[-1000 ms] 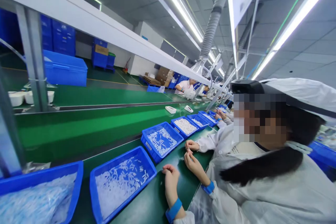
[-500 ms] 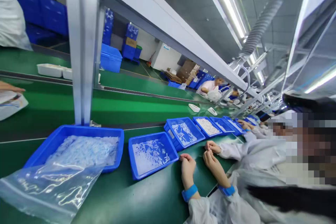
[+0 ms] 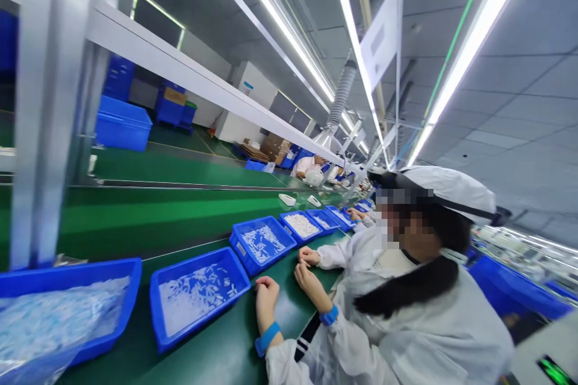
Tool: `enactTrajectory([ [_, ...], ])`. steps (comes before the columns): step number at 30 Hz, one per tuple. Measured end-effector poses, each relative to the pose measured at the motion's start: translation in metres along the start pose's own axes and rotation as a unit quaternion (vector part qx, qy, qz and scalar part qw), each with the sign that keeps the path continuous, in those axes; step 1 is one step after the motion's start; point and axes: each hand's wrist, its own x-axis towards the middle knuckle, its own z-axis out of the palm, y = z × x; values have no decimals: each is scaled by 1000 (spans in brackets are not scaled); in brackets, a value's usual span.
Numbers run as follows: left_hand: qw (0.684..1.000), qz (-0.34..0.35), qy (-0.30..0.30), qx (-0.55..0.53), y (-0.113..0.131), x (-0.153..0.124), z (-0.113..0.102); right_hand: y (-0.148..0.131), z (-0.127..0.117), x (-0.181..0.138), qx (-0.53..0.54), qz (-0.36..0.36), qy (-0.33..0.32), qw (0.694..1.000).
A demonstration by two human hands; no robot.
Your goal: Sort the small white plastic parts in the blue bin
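Neither my left hand nor my right hand shows in the picture. Nearest to me on the left is a blue tray (image 3: pixel 130 295) with a clear plastic bag (image 3: pixel 49 325) of small pale-blue pieces in it. Beside it a second blue tray (image 3: pixel 156 313) holds small pale strips. At that tray's right corner rests a co-worker's hand (image 3: pixel 266 296) with a blue wristband, its fingers curled. Just beyond, another banded hand (image 3: pixel 310 284) and a hand in a white sleeve (image 3: pixel 309 256) are close together, fingers pinched. What they hold is too small to make out.
More blue trays (image 3: pixel 235 246) of small parts line the green bench (image 3: pixel 167 367). White boat-shaped pieces (image 3: pixel 287 200) lie on the green belt (image 3: pixel 149 216) behind. A metal post (image 3: pixel 45 150) rises at left. A seated person in white (image 3: pixel 433 337) fills the right.
My view has swung right and upward, so the trays and hands sit further left. More of the seated person and ceiling shows. The banded hands keep about the same pose.
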Motion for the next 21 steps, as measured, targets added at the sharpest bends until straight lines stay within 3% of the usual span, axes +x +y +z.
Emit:
enactTrajectory([
  [10,999,42,14,-27,-8,-10,-4,5,12,-35,77,40,-217,972],
  [21,997,-8,-31,69,-7,-6,5,8,29,-34,166,44,-245,954],
])
